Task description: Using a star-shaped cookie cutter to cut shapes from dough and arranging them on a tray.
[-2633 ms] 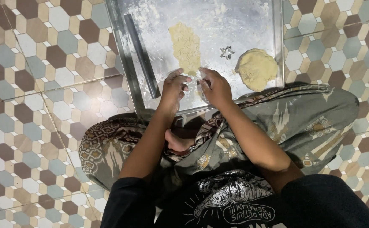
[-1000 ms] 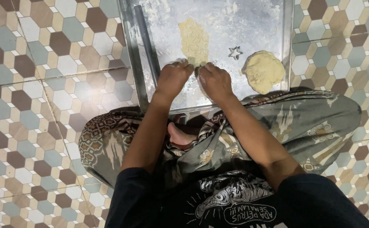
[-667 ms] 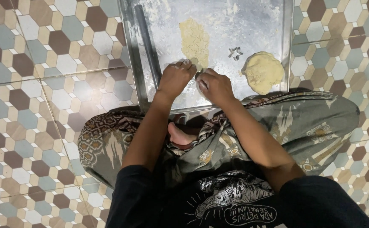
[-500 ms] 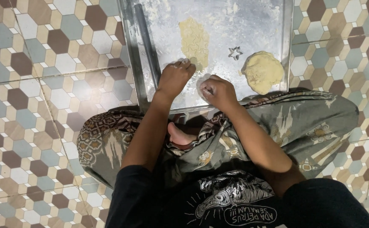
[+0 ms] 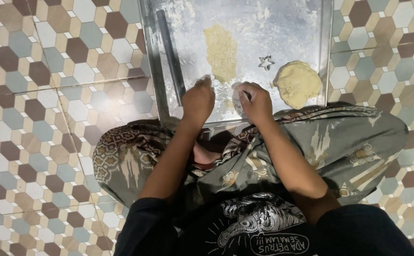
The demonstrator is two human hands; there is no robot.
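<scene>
I see left hand [image 5: 198, 98] fingers curled on floured tray [image 5: 287, 28], grip unclear; right hand [image 5: 256, 100] pinching pale dough piece [image 5: 238, 98] below star-stamped dough sheet [image 5: 221, 53]. Risk, my guess: soft cutout tears.

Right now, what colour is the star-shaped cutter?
Silver metal, the star-shaped cutter shows in the head view.

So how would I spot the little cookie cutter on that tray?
Find the floured metal tray on the tiled floor. Between the flattened dough strip and the round dough lump lies the cookie cutter, beyond the right hand: small, star-shaped, metal, not dough.
</scene>
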